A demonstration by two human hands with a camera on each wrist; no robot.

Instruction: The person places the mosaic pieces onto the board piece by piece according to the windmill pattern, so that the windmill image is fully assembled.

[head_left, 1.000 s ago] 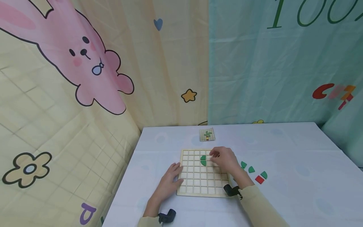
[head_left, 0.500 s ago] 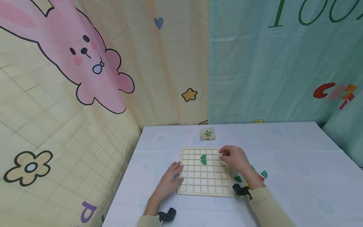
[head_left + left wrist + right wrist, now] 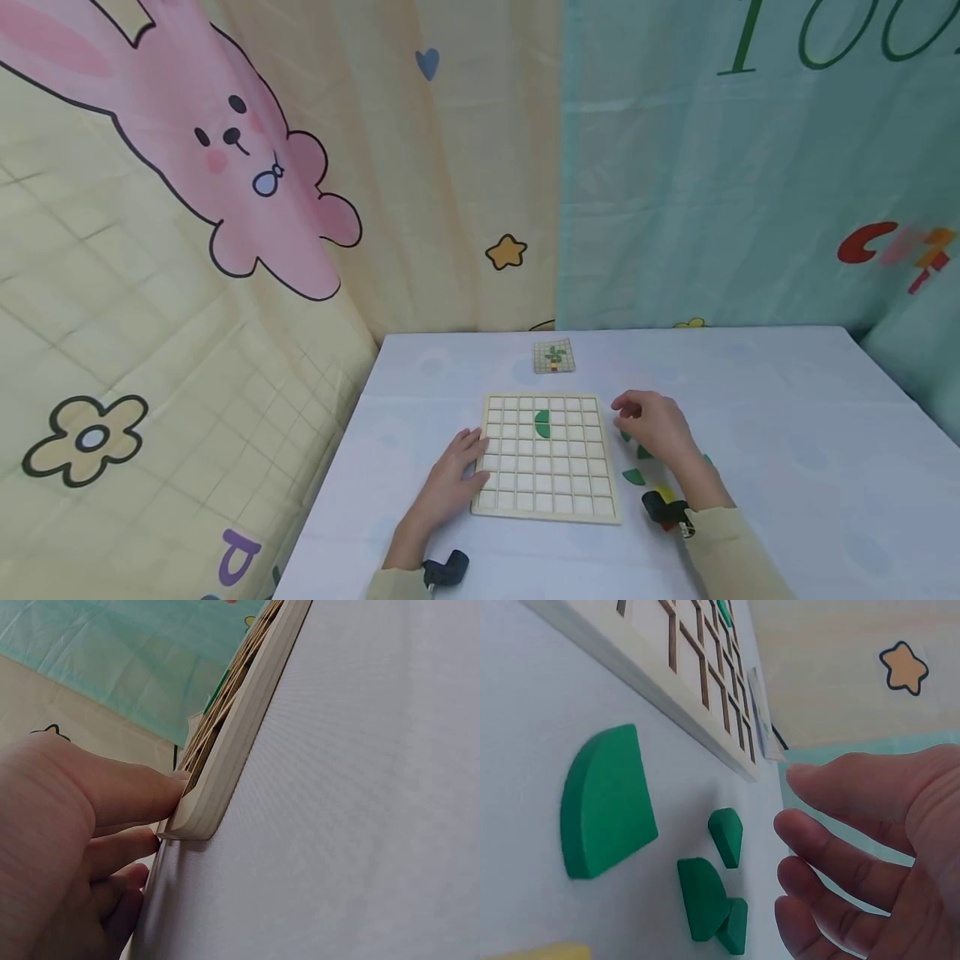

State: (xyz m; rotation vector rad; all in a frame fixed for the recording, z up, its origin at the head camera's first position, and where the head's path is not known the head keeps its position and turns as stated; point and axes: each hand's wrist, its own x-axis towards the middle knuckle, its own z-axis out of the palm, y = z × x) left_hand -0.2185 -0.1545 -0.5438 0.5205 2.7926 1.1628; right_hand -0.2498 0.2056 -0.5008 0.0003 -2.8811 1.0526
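A square wooden grid board (image 3: 545, 483) lies on the white table, with two green quarter-round pieces (image 3: 542, 423) side by side in its upper middle cells. My left hand (image 3: 450, 477) rests at the board's left edge; in the left wrist view the thumb (image 3: 139, 791) touches the rim near a corner. Off the board's right side, my right hand (image 3: 660, 427) hovers over loose green pieces, fingers loosely bent and holding nothing. The right wrist view shows a large green quarter-round block (image 3: 611, 802) nearest and several smaller-looking ones beyond, just short of the fingertips.
Behind the board lies a small picture card (image 3: 554, 357) printted with a gridded green pattern. A yellow piece (image 3: 666, 493) sits partly under my right wrist camera (image 3: 663, 510). Printed curtains (image 3: 450, 167) hang behind the table.
My right hand has moved right, from over the board to above the loose green pieces beside it. My left hand stays at the board's left edge. Both green pieces on the board are unmoved.
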